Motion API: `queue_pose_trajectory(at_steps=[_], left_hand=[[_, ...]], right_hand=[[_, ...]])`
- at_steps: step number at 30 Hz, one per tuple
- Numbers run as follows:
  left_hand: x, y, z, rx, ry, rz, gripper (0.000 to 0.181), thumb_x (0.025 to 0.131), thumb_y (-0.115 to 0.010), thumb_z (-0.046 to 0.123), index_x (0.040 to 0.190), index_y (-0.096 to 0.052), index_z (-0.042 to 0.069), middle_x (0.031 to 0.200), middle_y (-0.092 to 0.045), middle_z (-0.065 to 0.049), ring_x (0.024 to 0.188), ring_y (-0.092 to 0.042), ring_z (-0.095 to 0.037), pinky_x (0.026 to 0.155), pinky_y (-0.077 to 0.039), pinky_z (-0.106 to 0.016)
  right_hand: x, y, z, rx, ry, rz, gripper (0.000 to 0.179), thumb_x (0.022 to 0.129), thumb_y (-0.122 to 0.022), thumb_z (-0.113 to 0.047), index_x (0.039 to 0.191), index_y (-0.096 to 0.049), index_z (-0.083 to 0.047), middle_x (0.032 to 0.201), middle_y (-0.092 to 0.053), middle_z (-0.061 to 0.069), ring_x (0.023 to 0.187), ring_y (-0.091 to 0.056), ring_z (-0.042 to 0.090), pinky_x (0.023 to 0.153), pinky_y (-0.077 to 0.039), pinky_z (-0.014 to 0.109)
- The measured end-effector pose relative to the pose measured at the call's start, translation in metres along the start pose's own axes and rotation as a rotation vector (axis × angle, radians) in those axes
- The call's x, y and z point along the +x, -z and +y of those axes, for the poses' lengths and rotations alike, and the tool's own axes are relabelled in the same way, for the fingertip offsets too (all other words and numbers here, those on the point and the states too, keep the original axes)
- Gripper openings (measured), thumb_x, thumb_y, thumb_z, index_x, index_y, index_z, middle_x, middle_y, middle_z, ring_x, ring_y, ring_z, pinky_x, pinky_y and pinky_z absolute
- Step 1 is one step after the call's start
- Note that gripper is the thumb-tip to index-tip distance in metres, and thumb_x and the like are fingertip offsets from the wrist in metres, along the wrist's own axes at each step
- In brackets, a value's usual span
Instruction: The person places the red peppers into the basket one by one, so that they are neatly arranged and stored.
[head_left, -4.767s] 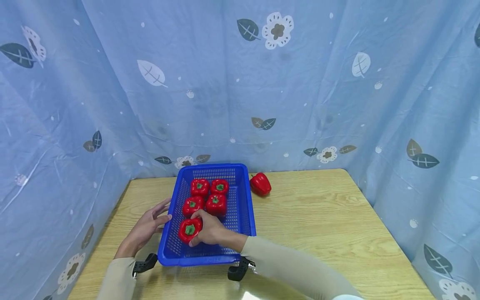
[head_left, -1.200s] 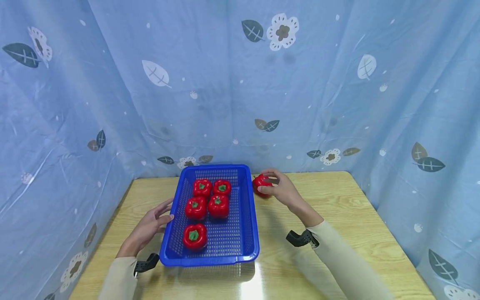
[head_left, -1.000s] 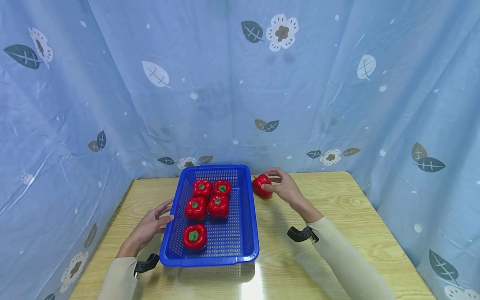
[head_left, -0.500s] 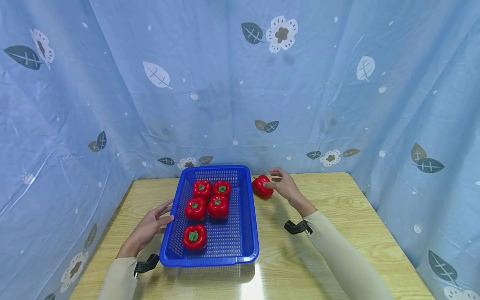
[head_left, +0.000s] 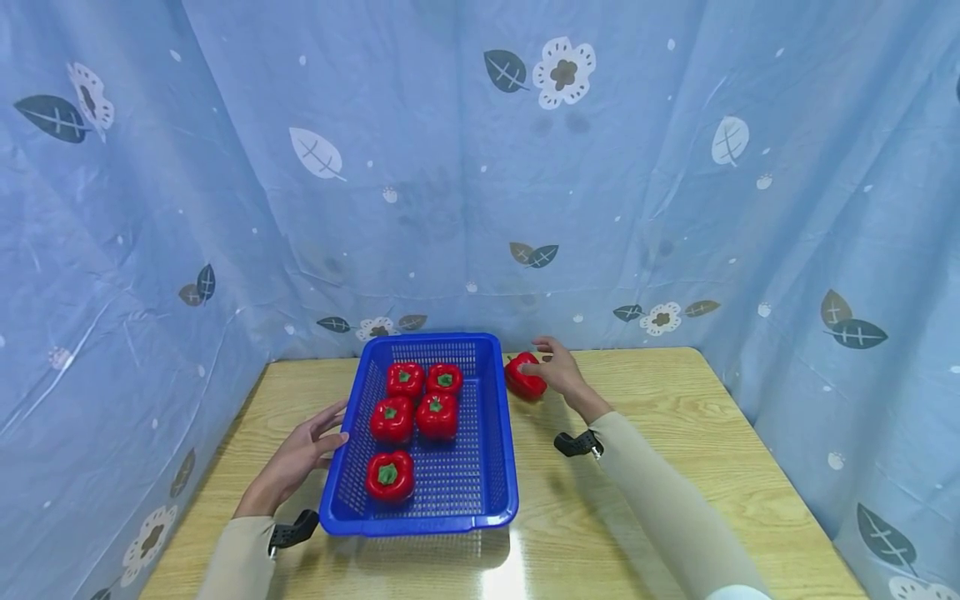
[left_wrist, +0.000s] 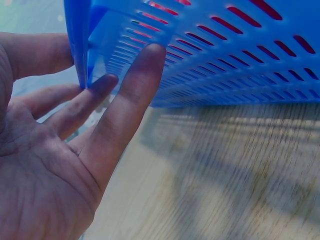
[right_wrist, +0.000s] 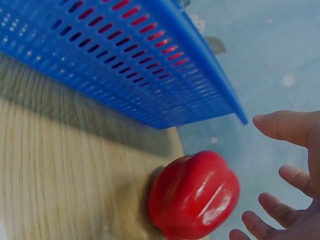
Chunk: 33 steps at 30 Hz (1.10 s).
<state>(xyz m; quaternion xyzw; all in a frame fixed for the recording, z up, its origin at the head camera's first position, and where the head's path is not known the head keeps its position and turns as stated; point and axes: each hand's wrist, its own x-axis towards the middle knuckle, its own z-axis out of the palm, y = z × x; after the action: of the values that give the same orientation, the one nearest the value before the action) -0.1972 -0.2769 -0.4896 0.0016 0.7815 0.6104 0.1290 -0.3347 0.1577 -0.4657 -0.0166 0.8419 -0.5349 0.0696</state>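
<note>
A blue perforated plastic basket (head_left: 420, 527) stands on the table with several red bell peppers (head_left: 390, 476) inside, their green stems up. My left hand (head_left: 300, 454) holds the basket's left side, thumb over the rim and fingers under it; in the left wrist view the fingers (left_wrist: 122, 110) lie along the outer wall. Beyond the basket's right rim, one more red bell pepper (head_left: 517, 386) lies on its side. Just right of it hovers my right hand (head_left: 564, 377), fingers spread and relaxed. The right wrist view shows a gap between that hand and the glossy pepper (right_wrist: 192, 195).
The wooden table (head_left: 637, 467) reaches back to a blue patterned curtain (head_left: 420, 167) that also hangs along both sides. The loose pepper lies near the table's back edge, close beside the basket wall. Each wrist wears a black camera mount (head_left: 577, 444).
My right hand let go of the front pepper in the basket and moved to the loose pepper. Over the last second it shifts slightly around that pepper. My left hand stays at the rim.
</note>
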Motion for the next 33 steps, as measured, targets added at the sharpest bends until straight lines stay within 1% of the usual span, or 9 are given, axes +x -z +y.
queue_pose_trajectory(at_steps=[5,9,14,18,22,25,28,33], left_hand=[[0.0,0.0,-0.001,0.005,0.0,0.007,0.072,0.095,-0.063,0.026,0.156,-0.026,0.022,0.158,-0.032,-0.019,0.117,-0.063,-0.034,0.09,-0.056,-0.048],[0.001,0.0,-0.002,0.003,-0.003,0.008,0.072,0.095,-0.063,0.026,0.156,-0.026,0.022,0.158,-0.032,-0.019,0.118,-0.063,-0.034,0.089,-0.056,-0.048],[0.001,0.001,-0.003,0.001,-0.007,0.006,0.073,0.095,-0.063,0.025,0.157,-0.025,0.02,0.158,-0.031,-0.02,0.117,-0.063,-0.033,0.088,-0.057,-0.048],[0.002,0.0,-0.003,-0.003,0.0,0.015,0.072,0.095,-0.064,0.026,0.156,-0.026,0.021,0.158,-0.032,-0.019,0.116,-0.064,-0.033,0.088,-0.057,-0.047],[0.002,0.0,-0.002,0.001,0.006,0.021,0.072,0.095,-0.064,0.026,0.156,-0.026,0.021,0.158,-0.033,-0.019,0.116,-0.064,-0.033,0.088,-0.057,-0.047],[0.001,0.0,-0.002,0.008,0.005,0.021,0.072,0.095,-0.064,0.026,0.156,-0.026,0.021,0.158,-0.032,-0.02,0.117,-0.064,-0.033,0.088,-0.057,-0.048],[0.002,0.0,-0.002,0.008,0.007,0.022,0.073,0.094,-0.064,0.027,0.156,-0.027,0.021,0.158,-0.032,-0.02,0.117,-0.063,-0.034,0.089,-0.057,-0.049],[0.002,0.001,-0.003,0.008,0.006,0.016,0.073,0.094,-0.064,0.027,0.156,-0.026,0.021,0.158,-0.032,-0.02,0.118,-0.062,-0.034,0.089,-0.056,-0.049]], right_hand=[[0.007,-0.005,0.006,0.006,-0.035,0.019,0.07,0.084,-0.075,-0.02,0.145,-0.041,-0.012,0.154,-0.038,0.016,0.14,-0.036,0.038,0.11,-0.041,0.052],[0.012,-0.01,0.011,-0.005,-0.049,0.037,0.07,0.084,-0.075,-0.019,0.144,-0.042,-0.012,0.154,-0.037,0.017,0.14,-0.036,0.039,0.109,-0.042,0.053],[0.018,-0.018,0.019,-0.044,-0.049,0.051,0.072,0.083,-0.076,-0.02,0.145,-0.04,-0.01,0.15,-0.04,0.019,0.135,-0.042,0.04,0.106,-0.044,0.054],[0.023,-0.026,0.023,-0.07,-0.046,0.066,0.073,0.082,-0.077,-0.022,0.144,-0.041,-0.011,0.146,-0.045,0.018,0.132,-0.046,0.039,0.105,-0.046,0.053],[0.026,-0.032,0.027,-0.117,-0.037,0.078,0.073,0.081,-0.078,-0.024,0.143,-0.041,-0.01,0.141,-0.049,0.021,0.128,-0.05,0.04,0.104,-0.047,0.053],[0.027,-0.034,0.028,-0.141,-0.03,0.085,0.073,0.08,-0.078,-0.023,0.142,-0.042,-0.009,0.139,-0.05,0.024,0.126,-0.051,0.041,0.103,-0.047,0.054],[0.027,-0.034,0.027,-0.156,-0.031,0.096,0.071,0.079,-0.079,-0.022,0.14,-0.043,-0.01,0.138,-0.05,0.024,0.126,-0.051,0.041,0.103,-0.047,0.054],[0.026,-0.032,0.028,-0.153,-0.048,0.104,0.069,0.079,-0.079,-0.02,0.138,-0.043,-0.011,0.136,-0.052,0.024,0.124,-0.053,0.041,0.101,-0.049,0.054]])
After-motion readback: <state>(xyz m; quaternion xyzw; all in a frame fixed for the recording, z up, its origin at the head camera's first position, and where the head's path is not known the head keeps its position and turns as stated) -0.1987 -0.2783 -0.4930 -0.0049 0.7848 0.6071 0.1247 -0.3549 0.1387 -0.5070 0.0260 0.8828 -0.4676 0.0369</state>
